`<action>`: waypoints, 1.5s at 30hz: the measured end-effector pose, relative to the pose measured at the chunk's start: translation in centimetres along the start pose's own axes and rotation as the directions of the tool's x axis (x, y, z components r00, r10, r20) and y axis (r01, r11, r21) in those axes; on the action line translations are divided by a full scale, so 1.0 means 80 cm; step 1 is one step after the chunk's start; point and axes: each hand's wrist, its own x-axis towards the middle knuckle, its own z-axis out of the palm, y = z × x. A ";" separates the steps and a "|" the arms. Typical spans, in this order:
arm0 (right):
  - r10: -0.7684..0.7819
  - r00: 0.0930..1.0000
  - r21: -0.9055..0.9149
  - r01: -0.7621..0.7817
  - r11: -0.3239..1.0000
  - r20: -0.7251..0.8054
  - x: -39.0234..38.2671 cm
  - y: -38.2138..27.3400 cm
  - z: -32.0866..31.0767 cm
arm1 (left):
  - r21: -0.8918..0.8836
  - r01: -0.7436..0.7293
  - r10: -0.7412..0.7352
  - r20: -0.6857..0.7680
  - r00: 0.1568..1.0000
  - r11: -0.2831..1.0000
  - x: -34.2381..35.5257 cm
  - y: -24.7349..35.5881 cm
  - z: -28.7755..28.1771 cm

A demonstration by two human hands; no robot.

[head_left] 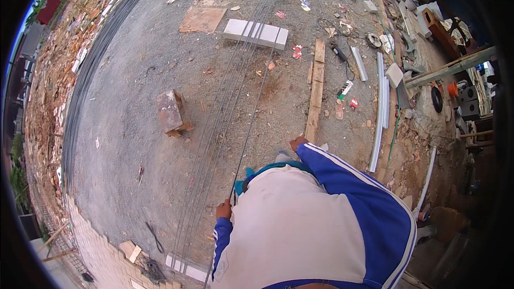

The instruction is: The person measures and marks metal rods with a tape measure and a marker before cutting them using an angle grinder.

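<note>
My left hand (224, 210) is closed around a long thin steel rod (247, 131). That rod runs from beside my left hip forward over a white block (256, 33). Several similar steel rods (206, 155) lie parallel just to its left, also resting across the block. My right hand (298, 143) is held in front of my right leg, fingers curled; whatever it holds, if anything, is hidden. Close ahead of it is the near end of a wooden plank (316, 88). Blue sleeves cover both my arms.
Left of the rods stands a rusty metal box-like piece (172, 111) on grey gravel. A thick bundle of rods (80, 101) curves along the left side. Metal channels (380, 109), a power tool (339, 52) and rubble lie right. Flat boards (202, 20) are farther ahead.
</note>
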 end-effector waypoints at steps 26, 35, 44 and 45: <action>0.174 0.975 0.111 -0.190 0.975 0.140 0.099 0.283 -0.069 | 0.452 -0.423 0.234 0.415 0.879 0.785 0.324 0.309 0.063; 0.402 0.877 0.790 -0.044 0.612 -0.262 0.226 0.125 -0.296 | -0.080 0.289 -0.220 0.469 0.856 0.954 0.548 0.548 -0.046; 0.442 0.896 0.771 -0.248 0.587 -0.049 0.277 0.044 -0.364 | 0.220 -0.475 0.346 0.444 0.826 0.852 0.790 0.821 -0.023; 0.465 0.874 0.734 -0.410 0.542 0.145 0.285 0.063 -0.337 | 0.079 -0.317 0.246 0.468 0.849 0.945 0.776 0.873 -0.009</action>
